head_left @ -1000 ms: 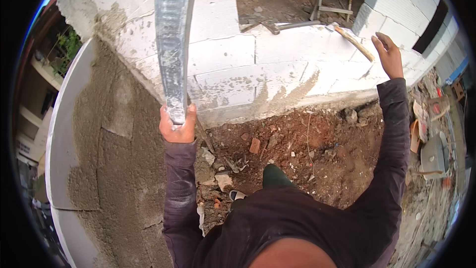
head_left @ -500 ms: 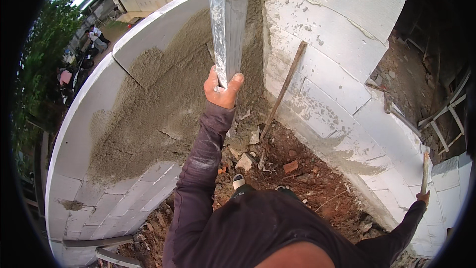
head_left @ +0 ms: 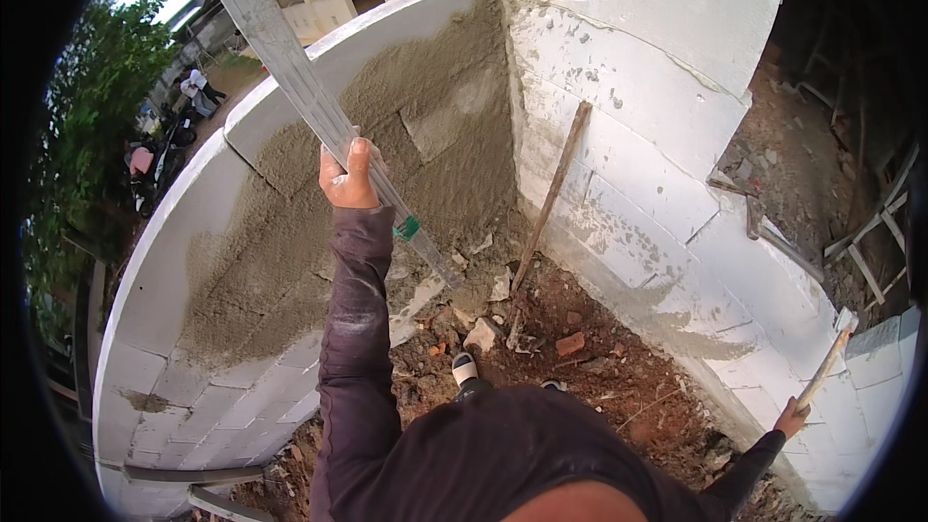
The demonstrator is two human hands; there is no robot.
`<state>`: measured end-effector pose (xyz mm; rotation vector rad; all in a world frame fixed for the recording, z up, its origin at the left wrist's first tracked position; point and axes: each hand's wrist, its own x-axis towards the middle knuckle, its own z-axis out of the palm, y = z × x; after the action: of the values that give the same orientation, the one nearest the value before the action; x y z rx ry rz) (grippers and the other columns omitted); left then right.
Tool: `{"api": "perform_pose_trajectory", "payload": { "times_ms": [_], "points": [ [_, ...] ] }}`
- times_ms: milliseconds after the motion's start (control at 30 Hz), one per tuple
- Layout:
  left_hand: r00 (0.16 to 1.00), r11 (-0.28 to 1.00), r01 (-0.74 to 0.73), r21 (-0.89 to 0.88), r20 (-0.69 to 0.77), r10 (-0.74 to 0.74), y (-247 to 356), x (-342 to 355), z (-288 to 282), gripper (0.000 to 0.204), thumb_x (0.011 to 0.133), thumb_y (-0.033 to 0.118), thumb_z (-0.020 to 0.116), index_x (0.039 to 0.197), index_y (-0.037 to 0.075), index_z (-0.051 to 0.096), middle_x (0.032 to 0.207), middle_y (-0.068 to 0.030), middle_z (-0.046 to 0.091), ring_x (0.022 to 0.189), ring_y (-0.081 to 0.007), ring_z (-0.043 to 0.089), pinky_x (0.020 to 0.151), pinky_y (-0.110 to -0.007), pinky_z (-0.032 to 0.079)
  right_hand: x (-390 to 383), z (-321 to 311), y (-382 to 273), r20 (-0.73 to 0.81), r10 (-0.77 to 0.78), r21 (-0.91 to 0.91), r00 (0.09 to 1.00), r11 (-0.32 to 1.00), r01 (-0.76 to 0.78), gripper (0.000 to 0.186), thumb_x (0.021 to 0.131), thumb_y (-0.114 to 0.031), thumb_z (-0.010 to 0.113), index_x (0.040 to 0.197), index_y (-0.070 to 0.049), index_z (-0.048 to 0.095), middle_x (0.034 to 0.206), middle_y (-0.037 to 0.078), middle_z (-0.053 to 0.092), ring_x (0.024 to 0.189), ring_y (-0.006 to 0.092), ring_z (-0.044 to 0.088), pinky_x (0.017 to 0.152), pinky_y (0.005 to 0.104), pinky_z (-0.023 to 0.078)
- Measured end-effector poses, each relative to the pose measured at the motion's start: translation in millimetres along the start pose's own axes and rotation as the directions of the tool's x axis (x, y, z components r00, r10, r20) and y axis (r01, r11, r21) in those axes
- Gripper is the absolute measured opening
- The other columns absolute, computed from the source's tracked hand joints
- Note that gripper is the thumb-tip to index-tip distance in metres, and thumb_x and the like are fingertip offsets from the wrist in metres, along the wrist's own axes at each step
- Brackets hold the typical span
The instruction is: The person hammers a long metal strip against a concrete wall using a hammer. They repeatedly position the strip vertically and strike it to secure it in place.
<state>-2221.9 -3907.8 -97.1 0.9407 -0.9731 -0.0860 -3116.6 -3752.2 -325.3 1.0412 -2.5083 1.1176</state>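
A long grey metal straightedge [head_left: 275, 53] slants across the view from upper left toward the corner of the walls. My left hand [head_left: 350, 179] is wrapped round it below its middle, thumb up. A green band shows on the bar just below that hand. Behind the bar, a coat of grey mortar [head_left: 261, 261] covers much of the white block wall on the left. At the far right, my right hand [head_left: 792, 418] grips the wooden handle of a tool [head_left: 827, 367] with a pale, mortar-smeared head. What kind of tool it is cannot be made out.
A thin wooden stick [head_left: 551, 198] leans against the right white block wall [head_left: 619, 135], which is splashed with mortar. Broken stones and a brick piece [head_left: 570, 343] lie on red soil at my feet. Planks [head_left: 193, 476] stand at lower left. Two people [head_left: 198, 92] are in the distance.
My left hand has moved left and slightly up, and the straightedge has tilted from upright to a slant, its lower end now showing. My right hand has come down and inward with its tool.
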Motion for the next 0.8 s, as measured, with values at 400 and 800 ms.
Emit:
{"api": "perform_pose_trajectory", "payload": {
  "times_ms": [400, 800],
  "points": [
    [0.996, 0.994, 0.064, -0.091, 0.067, -0.058, -27.7, 32.1, -46.1, 0.051, 0.081, 0.038, 0.057, 0.107, -0.004, 0.045, 0.068, -0.0091, 0.053, 0.053, -0.0145, 0.050, 0.046, -0.026, 0.042, -291.6, 117.9, -355.7, 0.605, 0.058, 0.619, 0.794, 0.592, -0.515, 0.023, 0.085, -0.022, 0.055, 0.098, -0.004, 0.051, 0.061, -0.001, 0.043, 0.045, 0.0078, 0.041, 0.040, 0.0218, 0.036],
    [0.965, 0.969, 0.165, -0.184, 0.233, -0.120, -35.7, 44.5, -121.9, 0.061, 0.076, 0.044, 0.063, 0.107, -0.006, 0.046, 0.068, -0.0118, 0.055, 0.053, -0.0165, 0.051, 0.049, -0.028, 0.042, -451.8, 167.5, -693.5, 0.643, -0.496, 0.761, 0.584, 0.326, -0.561, 0.020, 0.088, -0.018, 0.055, 0.100, -0.004, 0.047, 0.069, 0.002, 0.050, 0.050, 0.0083, 0.049, 0.043, 0.0231, 0.042]
  ]
}}
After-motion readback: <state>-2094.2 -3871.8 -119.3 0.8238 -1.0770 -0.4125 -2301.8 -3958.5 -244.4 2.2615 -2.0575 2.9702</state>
